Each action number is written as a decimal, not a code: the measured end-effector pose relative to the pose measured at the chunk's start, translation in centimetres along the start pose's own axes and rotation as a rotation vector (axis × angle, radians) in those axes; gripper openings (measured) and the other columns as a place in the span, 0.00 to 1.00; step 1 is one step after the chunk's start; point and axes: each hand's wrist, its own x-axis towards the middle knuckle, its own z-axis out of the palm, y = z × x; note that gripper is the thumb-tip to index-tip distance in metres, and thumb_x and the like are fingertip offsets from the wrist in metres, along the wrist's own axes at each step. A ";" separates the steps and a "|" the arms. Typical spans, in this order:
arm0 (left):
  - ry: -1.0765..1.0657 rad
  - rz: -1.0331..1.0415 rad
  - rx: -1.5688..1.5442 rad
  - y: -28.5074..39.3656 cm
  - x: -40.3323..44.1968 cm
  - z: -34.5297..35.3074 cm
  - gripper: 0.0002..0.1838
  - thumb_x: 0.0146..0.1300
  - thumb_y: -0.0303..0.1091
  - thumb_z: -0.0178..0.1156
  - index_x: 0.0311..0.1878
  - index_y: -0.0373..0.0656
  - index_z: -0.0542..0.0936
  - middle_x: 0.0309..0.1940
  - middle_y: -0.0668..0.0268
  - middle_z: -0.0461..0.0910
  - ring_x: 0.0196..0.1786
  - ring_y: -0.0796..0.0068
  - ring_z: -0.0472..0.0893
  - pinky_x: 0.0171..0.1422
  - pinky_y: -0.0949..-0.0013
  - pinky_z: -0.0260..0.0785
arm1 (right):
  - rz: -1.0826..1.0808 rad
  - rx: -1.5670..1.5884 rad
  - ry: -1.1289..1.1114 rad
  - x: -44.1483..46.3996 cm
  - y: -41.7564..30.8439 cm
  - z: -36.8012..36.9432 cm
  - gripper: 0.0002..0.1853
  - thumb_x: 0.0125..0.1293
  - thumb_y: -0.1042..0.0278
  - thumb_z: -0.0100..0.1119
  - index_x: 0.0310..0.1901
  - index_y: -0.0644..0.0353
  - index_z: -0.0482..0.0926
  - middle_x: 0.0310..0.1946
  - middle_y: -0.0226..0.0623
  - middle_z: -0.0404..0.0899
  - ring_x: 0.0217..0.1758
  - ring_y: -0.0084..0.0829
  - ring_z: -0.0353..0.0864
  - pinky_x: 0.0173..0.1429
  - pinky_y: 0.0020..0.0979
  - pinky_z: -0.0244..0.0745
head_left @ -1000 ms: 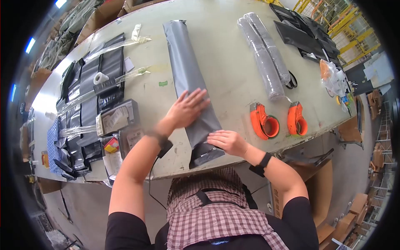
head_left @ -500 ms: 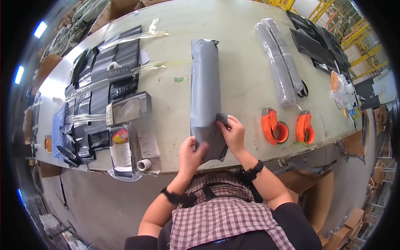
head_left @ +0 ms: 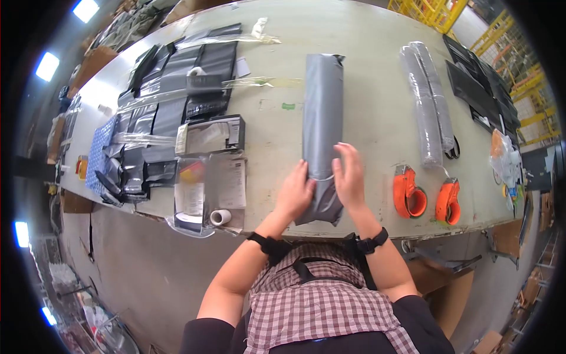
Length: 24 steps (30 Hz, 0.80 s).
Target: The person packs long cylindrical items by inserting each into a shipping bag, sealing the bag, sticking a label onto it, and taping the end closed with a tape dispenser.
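Note:
A long grey plastic package [head_left: 323, 112] lies upright in view on the table, its near end wrinkled and loose. My left hand [head_left: 295, 190] rests against the package's left edge near that end, fingers pressed together along it. On the other side, my right hand [head_left: 351, 176] touches the right edge with its fingers apart. A thin pale line crosses the package between the two hands. To the right lie two orange tape dispensers [head_left: 408, 193], and beyond them two clear-wrapped grey rolls [head_left: 425, 106].
Stacked black plastic bags [head_left: 168, 88] cover the table's left part. Nearer are an open box [head_left: 212, 135], a tray with papers [head_left: 190, 194] and a small white roll [head_left: 220, 218]. Black packages [head_left: 474, 88] and a clear bag [head_left: 502, 154] lie at the right.
The view has shifted, so the table items appear farther left or right. The package has been turned straighter, and my hands have moved from its flap and lower end to both its sides.

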 end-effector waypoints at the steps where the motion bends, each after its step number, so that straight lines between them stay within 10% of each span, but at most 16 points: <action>1: -0.013 -0.015 -0.009 1.0 -1.0 0.3 0.22 0.66 0.40 0.52 0.59 0.36 0.71 0.55 0.54 0.74 0.55 0.51 0.75 0.58 0.57 0.69 | -0.085 -0.210 -0.083 -0.4 -0.3 1.1 0.31 0.60 0.66 0.58 0.65 0.57 0.60 0.69 0.49 0.52 0.66 0.51 0.63 0.63 0.41 0.68; 3: -0.038 -0.038 -0.032 2.9 -2.6 0.2 0.23 0.66 0.44 0.53 0.57 0.36 0.73 0.56 0.55 0.75 0.56 0.52 0.75 0.59 0.58 0.69 | 0.006 -0.579 -0.300 -0.4 -2.8 1.5 0.46 0.56 0.62 0.64 0.74 0.47 0.50 0.75 0.46 0.39 0.72 0.57 0.52 0.68 0.47 0.62; 6: -0.370 0.038 0.101 2.0 -2.2 -3.7 0.22 0.64 0.46 0.57 0.51 0.36 0.77 0.48 0.54 0.80 0.50 0.54 0.78 0.54 0.58 0.71 | 0.085 -0.238 -0.211 -0.3 -0.6 2.1 0.45 0.53 0.62 0.65 0.72 0.47 0.53 0.75 0.45 0.36 0.71 0.61 0.50 0.68 0.49 0.62; 7: -0.581 -0.288 0.029 1.6 -1.2 -6.3 0.22 0.59 0.49 0.62 0.44 0.36 0.80 0.42 0.54 0.81 0.45 0.57 0.79 0.49 0.59 0.72 | 0.085 -0.196 -0.220 -0.7 -0.9 1.6 0.46 0.53 0.62 0.65 0.73 0.46 0.52 0.75 0.48 0.36 0.68 0.62 0.54 0.67 0.51 0.62; 11: -0.039 -0.504 0.565 -5.7 -0.1 -11.3 0.20 0.54 0.45 0.69 0.38 0.38 0.78 0.39 0.55 0.76 0.41 0.56 0.78 0.45 0.57 0.73 | 0.077 -0.219 -0.268 -5.8 -3.0 1.0 0.45 0.56 0.60 0.63 0.73 0.46 0.50 0.74 0.54 0.33 0.68 0.63 0.51 0.69 0.53 0.56; 24: -0.013 -0.675 0.321 -10.5 -1.3 -12.8 0.09 0.49 0.33 0.66 0.31 0.37 0.84 0.30 0.50 0.82 0.37 0.56 0.84 0.43 0.59 0.75 | -0.016 -0.241 -0.509 -6.6 -4.1 -0.7 0.42 0.57 0.51 0.64 0.72 0.43 0.55 0.74 0.58 0.30 0.71 0.68 0.45 0.65 0.65 0.53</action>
